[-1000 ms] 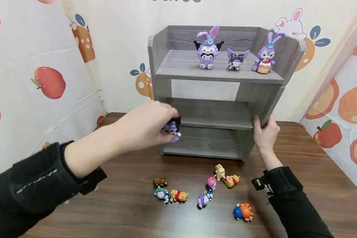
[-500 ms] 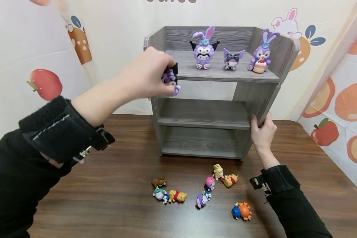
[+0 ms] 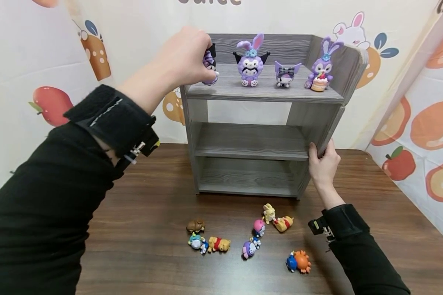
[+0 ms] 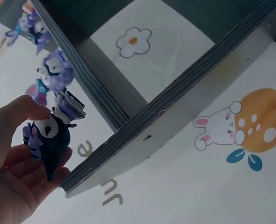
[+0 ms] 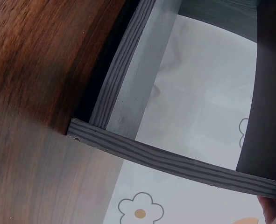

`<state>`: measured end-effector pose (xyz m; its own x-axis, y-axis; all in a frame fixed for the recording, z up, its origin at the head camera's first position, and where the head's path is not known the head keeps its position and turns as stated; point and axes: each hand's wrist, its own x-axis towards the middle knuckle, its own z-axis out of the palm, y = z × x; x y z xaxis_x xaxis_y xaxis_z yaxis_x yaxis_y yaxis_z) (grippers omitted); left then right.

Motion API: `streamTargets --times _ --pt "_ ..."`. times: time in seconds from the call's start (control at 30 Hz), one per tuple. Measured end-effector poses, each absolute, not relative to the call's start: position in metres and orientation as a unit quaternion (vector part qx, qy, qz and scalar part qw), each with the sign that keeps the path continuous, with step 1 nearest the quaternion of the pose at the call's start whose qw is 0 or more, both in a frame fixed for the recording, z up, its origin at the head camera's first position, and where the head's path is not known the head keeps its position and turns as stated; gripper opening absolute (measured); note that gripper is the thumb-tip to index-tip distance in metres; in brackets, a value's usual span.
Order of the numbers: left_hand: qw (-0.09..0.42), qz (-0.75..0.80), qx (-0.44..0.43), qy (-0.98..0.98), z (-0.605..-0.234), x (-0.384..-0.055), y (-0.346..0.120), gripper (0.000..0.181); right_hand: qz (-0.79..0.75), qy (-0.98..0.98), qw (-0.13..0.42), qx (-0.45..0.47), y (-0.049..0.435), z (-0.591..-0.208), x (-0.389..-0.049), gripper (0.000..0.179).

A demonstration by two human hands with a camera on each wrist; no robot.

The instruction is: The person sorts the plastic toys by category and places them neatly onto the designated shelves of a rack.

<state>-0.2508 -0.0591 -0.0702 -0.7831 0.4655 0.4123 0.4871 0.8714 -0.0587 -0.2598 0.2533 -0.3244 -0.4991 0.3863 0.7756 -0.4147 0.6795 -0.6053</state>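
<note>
My left hand point(image 3: 186, 57) pinches a small purple-and-black toy figurine point(image 4: 49, 133) between thumb and fingers, at the left end of the top shelf. In the left wrist view it has a white face, a black pointed hood and a purple bow. Beside it on that shelf stand a purple long-eared figurine point(image 3: 250, 67), a smaller one with purple pointed ears point(image 3: 284, 76) and a purple rabbit figurine point(image 3: 320, 71) with a cake. My right hand point(image 3: 324, 166) grips the right side panel of the grey wooden shelf unit point(image 3: 247, 141); only its fingertips show in the right wrist view.
On the brown table point(image 3: 151, 229) in front lie several small figurines: a brown one point(image 3: 195, 225), a yellow bear in red point(image 3: 219, 244), a yellow rabbit point(image 3: 268, 213), a purple one point(image 3: 249, 249) and an orange one point(image 3: 302, 261). A printed cloth point(image 3: 140, 53) hangs behind.
My left hand has lifted the figurine from in front of the lower shelves up to the left end of the top shelf. The right hand keeps its grip on the side panel.
</note>
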Motion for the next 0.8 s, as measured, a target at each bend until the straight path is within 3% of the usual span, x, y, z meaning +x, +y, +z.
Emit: streamTargets --times 0.8 --pt "0.179 0.028 -0.210 -0.961 -0.071 -0.291 -0.043 0.035 0.401 -0.764 0.505 0.007 0.254 -0.325 -0.261 0.022"
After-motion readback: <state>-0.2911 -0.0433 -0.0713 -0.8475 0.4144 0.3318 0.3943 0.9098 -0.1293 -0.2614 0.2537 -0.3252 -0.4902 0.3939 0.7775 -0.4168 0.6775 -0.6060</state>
